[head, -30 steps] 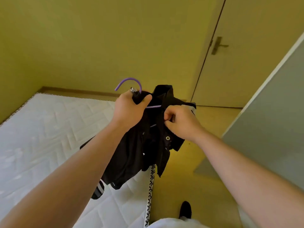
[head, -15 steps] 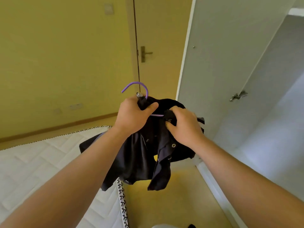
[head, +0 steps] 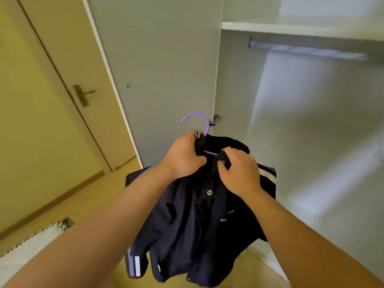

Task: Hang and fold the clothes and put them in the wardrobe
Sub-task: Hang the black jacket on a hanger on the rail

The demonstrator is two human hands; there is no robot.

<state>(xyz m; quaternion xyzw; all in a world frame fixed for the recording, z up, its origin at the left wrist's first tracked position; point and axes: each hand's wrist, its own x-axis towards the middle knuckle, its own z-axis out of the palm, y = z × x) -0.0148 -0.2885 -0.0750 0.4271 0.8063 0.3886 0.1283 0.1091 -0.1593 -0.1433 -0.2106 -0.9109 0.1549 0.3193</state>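
Head view: open wardrobe [head: 324, 146], rail [head: 307, 50] under shelf [head: 291, 30]; left hand [head: 182, 156], right hand [head: 239, 173] fingers [head: 232, 154] clamped on jacket [head: 187, 225].

Clear wardrobe bay [head: 324, 154] beneath the rail [head: 307, 51] (door [head: 162, 69] aside, left), shelf [head: 291, 29] close above.

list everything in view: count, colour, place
purple plastic hanger: one, purple, centre, hook upward
dark navy snap-button jacket: one, dark navy with pale stripes, on that hanger, lower centre
grey wardrobe door: one, grey, swung open, centre
metal hanging rail: one, silvery, under the wardrobe shelf, upper right
cream room door: one, cream with a bronze lever handle, left
white quilted mattress: one, white, bottom left corner
left hand: one, grips the hanger neck
right hand: one, pinches the jacket collar
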